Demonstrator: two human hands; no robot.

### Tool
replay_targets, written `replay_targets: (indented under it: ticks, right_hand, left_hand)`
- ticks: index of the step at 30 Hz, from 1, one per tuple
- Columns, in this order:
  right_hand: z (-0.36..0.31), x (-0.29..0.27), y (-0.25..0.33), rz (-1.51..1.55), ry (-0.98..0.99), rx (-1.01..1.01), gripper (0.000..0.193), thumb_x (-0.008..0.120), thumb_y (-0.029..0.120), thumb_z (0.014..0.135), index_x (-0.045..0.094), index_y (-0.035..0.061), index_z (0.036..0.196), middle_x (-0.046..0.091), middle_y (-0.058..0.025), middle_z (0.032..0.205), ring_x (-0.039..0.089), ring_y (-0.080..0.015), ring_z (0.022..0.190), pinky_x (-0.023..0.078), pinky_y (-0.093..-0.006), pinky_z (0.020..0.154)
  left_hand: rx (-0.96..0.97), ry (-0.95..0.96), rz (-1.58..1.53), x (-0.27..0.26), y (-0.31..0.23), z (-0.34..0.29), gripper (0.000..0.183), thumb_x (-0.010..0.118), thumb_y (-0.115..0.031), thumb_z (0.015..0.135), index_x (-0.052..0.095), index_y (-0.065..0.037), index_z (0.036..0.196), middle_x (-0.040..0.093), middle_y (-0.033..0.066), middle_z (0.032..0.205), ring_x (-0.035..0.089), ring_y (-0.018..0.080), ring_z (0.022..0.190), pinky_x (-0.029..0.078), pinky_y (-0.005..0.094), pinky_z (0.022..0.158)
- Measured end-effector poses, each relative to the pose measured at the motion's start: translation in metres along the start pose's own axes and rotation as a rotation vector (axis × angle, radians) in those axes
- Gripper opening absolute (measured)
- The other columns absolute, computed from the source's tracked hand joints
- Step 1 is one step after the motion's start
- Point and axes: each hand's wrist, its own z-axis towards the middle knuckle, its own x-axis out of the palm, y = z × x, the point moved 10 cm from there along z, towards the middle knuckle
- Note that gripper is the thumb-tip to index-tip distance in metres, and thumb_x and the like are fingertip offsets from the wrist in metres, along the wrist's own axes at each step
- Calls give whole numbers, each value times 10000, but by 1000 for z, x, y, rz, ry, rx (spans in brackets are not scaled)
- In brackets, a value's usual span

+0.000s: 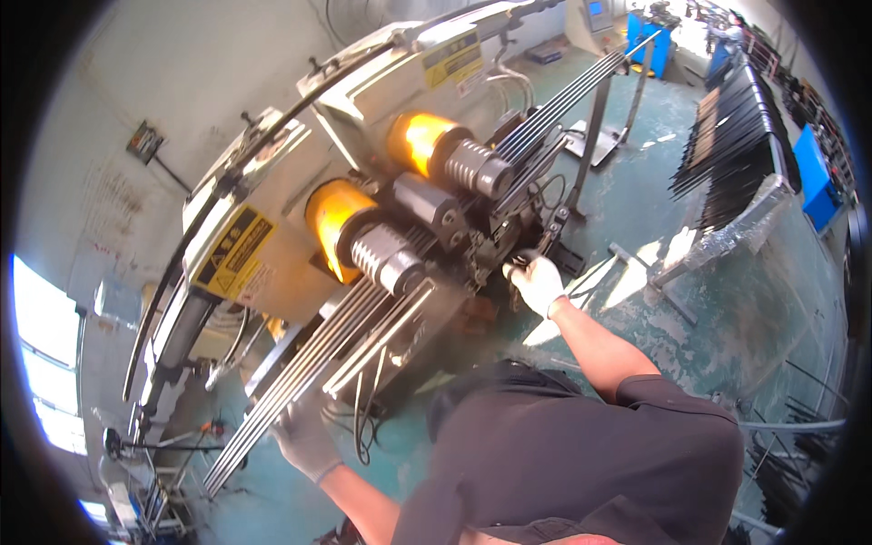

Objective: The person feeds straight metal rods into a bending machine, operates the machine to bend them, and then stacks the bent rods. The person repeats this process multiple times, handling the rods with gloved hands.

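A bundle of long, thin metal rods (300, 395) slants up through a machine with two orange-covered, ribbed metal rollers. My left hand (307, 438), in a pale glove, is closed at the near side of the rods, close to their lower left end; its fingertips are partly hidden and blurred. My right hand (538, 283), gloved too, has curled fingers at the dark mechanism (495, 250) right of the rollers. What it grips there is too small to make out. The upper part of the rods (572, 95) continues beyond the machine to a stand.
The nearer ribbed roller (386, 259) and the farther one (477, 168) stick out towards me. A cable (366, 431) hangs below the machine. At the right, a rack holds many dark rods (718, 150), its end wrapped in clear film. A metal foot (654, 286) stands on the green floor.
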Motion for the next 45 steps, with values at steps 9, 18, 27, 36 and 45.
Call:
replay_targets:
  ticks: [9,18,27,36,45]
  right_hand:
    - [6,19,88,415,-33,24,442,705,315,1008,682,-30,1285,739,-136,1172,664,-205,1080,504,-340,985]
    - [79,73,106,496,13,-81,508,618,374,1009,654,-20,1328,714,-251,1223,683,-373,1133,512,-418,982]
    - [83,59,178,30,78,-359,411,671,265,944,669,129,1333,741,-114,1241,715,-312,1155,575,-404,961]
    - [96,49,154,553,-89,-292,310,742,65,934,695,16,1236,747,-106,1116,737,-194,920,603,-326,775]
    - [98,58,141,813,-11,23,256,749,92,937,712,14,1177,738,-88,1061,703,-183,936,582,-317,822]
  left_hand:
    - [197,199,-195,-7,-91,28,602,428,-510,1125,562,41,1327,628,207,1314,573,348,1201,416,521,1119]
    - [423,-101,83,159,-230,44,532,584,-366,1100,588,86,1379,680,161,1251,658,252,1140,505,383,1040]
    - [492,179,329,336,-220,54,475,695,-131,1010,520,43,1416,707,142,1066,690,208,927,583,326,825]
    - [612,448,749,457,-211,47,279,775,-179,949,658,-10,1137,669,57,926,632,144,832,520,300,783]
    - [562,439,703,474,-203,42,272,763,-163,889,644,-17,1085,626,31,857,613,144,792,501,300,753]
